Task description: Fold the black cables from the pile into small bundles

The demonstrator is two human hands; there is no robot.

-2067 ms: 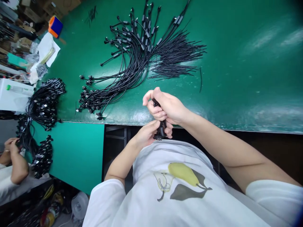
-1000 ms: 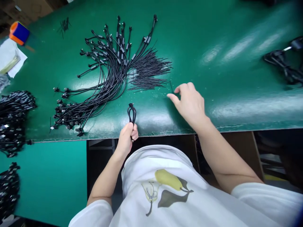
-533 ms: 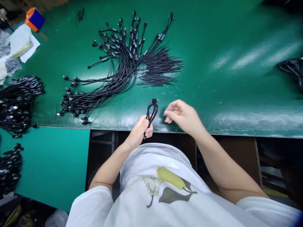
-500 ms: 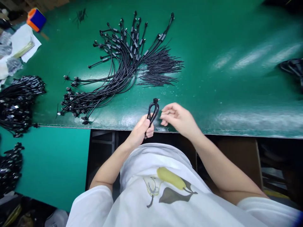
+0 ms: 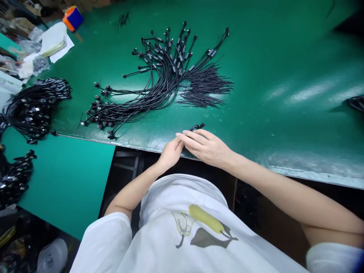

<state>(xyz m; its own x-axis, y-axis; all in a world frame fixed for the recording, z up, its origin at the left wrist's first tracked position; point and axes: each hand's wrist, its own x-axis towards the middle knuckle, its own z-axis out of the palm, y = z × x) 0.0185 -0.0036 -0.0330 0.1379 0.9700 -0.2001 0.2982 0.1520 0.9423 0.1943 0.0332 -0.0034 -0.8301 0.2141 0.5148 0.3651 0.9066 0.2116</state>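
Note:
A folded black cable [image 5: 198, 126] is between my hands at the table's front edge; its plug end sticks out beyond my fingers. My left hand [image 5: 171, 152] is closed on the cable, its fingertips hidden behind the other hand. Over the bundle lies my right hand [image 5: 209, 148], fingers together and curved round the cable, touching my left fingers. Most of the coil is covered by the hands. Just ahead, a heap of thin black ties [image 5: 209, 85] lies beside a fan of loose black cables [image 5: 150, 96] with plugs at both ends.
At the left are a big pile of bundled cables [image 5: 36, 110] and another pile [image 5: 17, 174] on a lower green surface [image 5: 65, 178]. Papers [image 5: 55, 40] and an orange-and-blue object [image 5: 72, 19] sit far left. More black cable [image 5: 355, 103] lies at the right edge.
My right hand has moved left onto the folded cable and my left fingers. The cable's loop, upright before, is now tilted right and mostly covered. The view has shifted and turned slightly.

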